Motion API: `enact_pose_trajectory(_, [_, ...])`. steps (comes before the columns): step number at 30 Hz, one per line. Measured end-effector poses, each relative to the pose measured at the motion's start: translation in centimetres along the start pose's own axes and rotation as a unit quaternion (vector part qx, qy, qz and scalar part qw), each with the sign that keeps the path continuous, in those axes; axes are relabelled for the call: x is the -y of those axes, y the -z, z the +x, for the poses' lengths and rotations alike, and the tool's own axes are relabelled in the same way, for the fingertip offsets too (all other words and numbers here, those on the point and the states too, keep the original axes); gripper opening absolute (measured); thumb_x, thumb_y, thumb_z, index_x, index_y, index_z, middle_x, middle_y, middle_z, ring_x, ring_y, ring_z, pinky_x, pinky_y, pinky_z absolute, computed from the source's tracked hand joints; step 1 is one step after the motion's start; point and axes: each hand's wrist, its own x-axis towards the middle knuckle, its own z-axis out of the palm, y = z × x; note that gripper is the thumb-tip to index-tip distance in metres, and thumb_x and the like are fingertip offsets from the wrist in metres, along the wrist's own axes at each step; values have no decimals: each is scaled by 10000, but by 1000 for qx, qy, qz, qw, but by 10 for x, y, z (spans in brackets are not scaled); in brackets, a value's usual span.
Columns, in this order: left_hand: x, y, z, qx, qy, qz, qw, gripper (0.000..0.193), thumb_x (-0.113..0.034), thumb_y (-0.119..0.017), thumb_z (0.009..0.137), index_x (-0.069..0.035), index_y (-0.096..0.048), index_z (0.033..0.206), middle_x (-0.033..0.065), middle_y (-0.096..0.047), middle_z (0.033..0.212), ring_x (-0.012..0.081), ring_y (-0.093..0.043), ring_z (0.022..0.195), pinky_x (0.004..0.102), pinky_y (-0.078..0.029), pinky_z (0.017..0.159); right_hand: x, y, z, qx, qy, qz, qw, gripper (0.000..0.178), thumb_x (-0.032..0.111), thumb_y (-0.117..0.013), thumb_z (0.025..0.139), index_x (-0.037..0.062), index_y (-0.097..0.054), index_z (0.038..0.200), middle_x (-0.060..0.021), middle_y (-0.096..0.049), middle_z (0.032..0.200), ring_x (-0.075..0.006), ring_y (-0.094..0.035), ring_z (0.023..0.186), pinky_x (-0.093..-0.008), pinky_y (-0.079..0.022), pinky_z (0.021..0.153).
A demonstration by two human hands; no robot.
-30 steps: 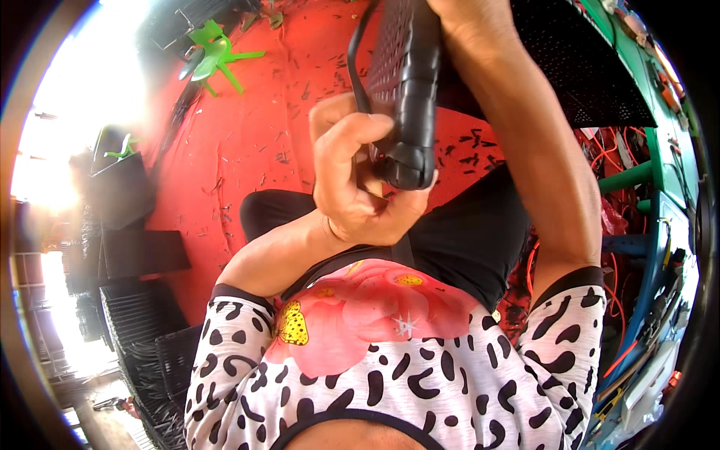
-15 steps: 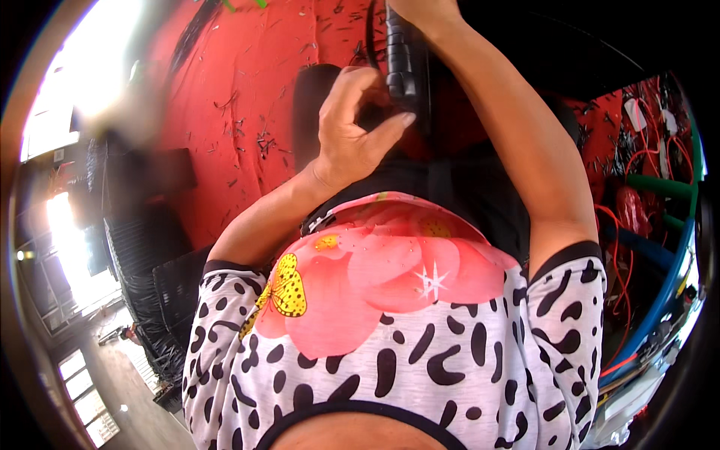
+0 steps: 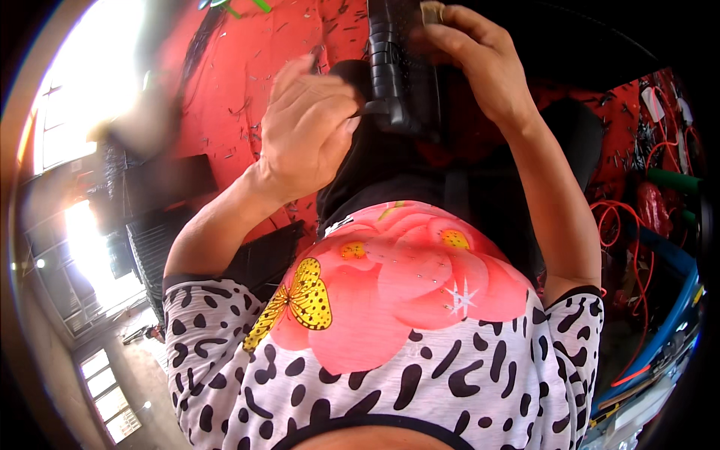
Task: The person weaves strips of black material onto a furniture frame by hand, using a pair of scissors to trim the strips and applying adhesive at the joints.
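Note:
A black frame piece point(image 3: 420, 90) wrapped with flat black plastic strip stands upright at the upper middle, over my lap. The wraps form a ridged band along its left side. My left hand point(image 3: 304, 127) is beside its lower left end, somewhat blurred, with fingers curled round a black strip point(image 3: 377, 108) that runs to the frame piece. Right of the piece, my right hand point(image 3: 480, 67) is bent with thumb and fingers drawn together near its edge. A tan wrap point(image 3: 433, 13) shows at one fingertip. What those fingers hold, if anything, is lost against the dark background.
Black scraps litter the red floor covering point(image 3: 247, 82). Black woven-looking furniture point(image 3: 150, 247) stands on the left. At right are a blue curved tube point(image 3: 667, 300), a green tube point(image 3: 671, 180) and loose red cord point(image 3: 641, 247).
My left hand has moved left and curled closed round the strip. My right hand has come down into view, right of the frame piece. The piece sits slightly lower.

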Motion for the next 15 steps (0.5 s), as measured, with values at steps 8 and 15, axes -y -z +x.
enact_pose_trajectory(8, [-11, 30, 16, 197, 353, -288, 868, 170, -38, -540, 859, 65, -590, 984, 100, -610, 858, 141, -593, 727, 238, -458, 685, -19, 5, -34, 98, 32, 82, 991, 22, 56, -602, 824, 37, -609, 817, -2, -580, 870, -97, -575, 751, -220, -436, 650])
enact_pose_trajectory(15, [-9, 46, 32, 148, 522, -456, 705, 149, -20, -557, 831, 48, -597, 957, 91, -593, 858, 132, -567, 765, 249, -440, 711, -12, -13, -49, 117, 59, 183, 974, 91, -70, -614, 778, 15, -585, 790, -12, -571, 890, -84, -544, 887, -210, -460, 761])
